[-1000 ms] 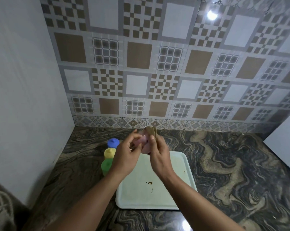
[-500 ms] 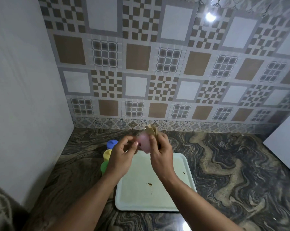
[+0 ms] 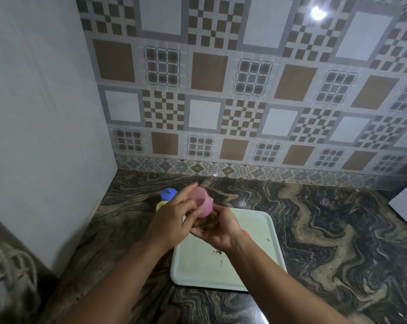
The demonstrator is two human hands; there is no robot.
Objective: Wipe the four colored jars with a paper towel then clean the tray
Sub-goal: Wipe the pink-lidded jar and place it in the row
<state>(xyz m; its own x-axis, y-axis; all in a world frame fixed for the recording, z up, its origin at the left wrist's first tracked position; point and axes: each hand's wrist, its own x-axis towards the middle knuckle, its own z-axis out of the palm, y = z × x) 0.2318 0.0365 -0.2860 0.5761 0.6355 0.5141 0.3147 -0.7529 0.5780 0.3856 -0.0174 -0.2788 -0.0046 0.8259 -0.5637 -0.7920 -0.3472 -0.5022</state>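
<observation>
Head view, starting at the hands: what are they doing?

— The left hand (image 3: pixel 172 220) has its fingers curled round a pink jar (image 3: pixel 203 201), holding it up in the air above the far left corner of the tray (image 3: pixel 251 274). The right hand (image 3: pixel 217 231) sits just below the jar, palm turned up, fingers bunched round a crumpled brownish paper towel (image 3: pixel 203 226) that lies against the bottom of the jar.

— Is the jar upright?

— Tilted, its top leaning away toward the wall. I cannot tell whether its lid is on.

— And the other jars?

— A blue jar (image 3: pixel 168 194) and a yellow jar (image 3: pixel 161 205) stand on the tabletop (image 3: pixel 326 230) just left of the tray, the blue one farther back. The left hand covers the spot nearer than the yellow one, so a fourth jar cannot be seen.

— The tray?

— Pale, rectangular, flat on the dark marbled tabletop, with small brown smears (image 3: pixel 219 252) near its middle and a fleck by its right rim. The forearms cross over its near edge.

— Beyond that?

— A patterned tile wall (image 3: pixel 244 90) behind, a plain white panel (image 3: pixel 45 113) on the left, and a white slab (image 3: pixel 406 206) at the right edge.
</observation>
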